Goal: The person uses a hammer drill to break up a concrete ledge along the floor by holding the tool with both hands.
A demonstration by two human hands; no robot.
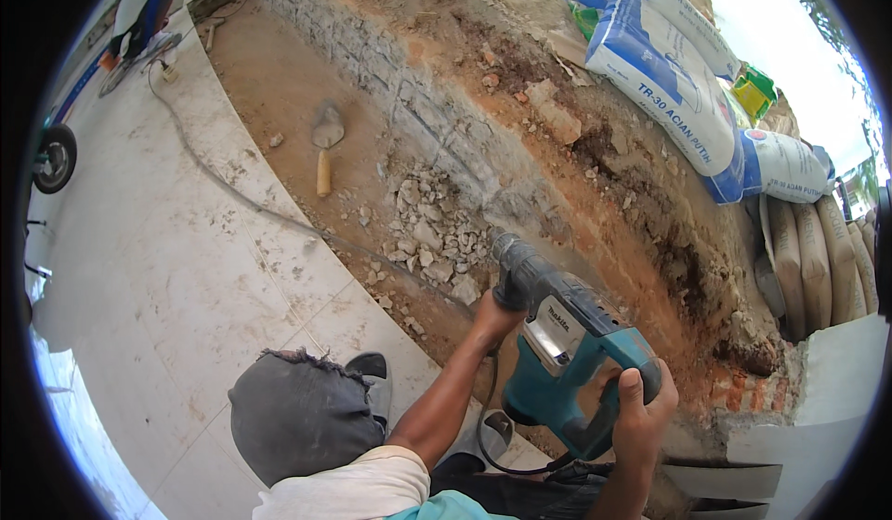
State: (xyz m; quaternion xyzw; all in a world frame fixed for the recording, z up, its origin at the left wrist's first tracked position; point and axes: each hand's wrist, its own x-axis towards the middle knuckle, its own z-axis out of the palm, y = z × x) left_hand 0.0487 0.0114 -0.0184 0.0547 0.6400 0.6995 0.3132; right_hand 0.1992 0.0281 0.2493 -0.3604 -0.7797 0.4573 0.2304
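A teal and black demolition hammer is held slanted across the lower middle, its nose pointing up and away at the foot of the rough masonry wall. My left hand wraps round the grip just behind the nose. At the back end, my right hand is closed on the rear handle, thumb up; whether a finger presses the switch is hidden. The bit is hard to make out against the grey stone. Broken grey rubble lies just left of the nose.
A trowel lies on the dirt strip. The power cable crosses white floor tiles. Blue-white bags and stacked brown sacks sit on the right bank. Another person is far left. My bent knee is near.
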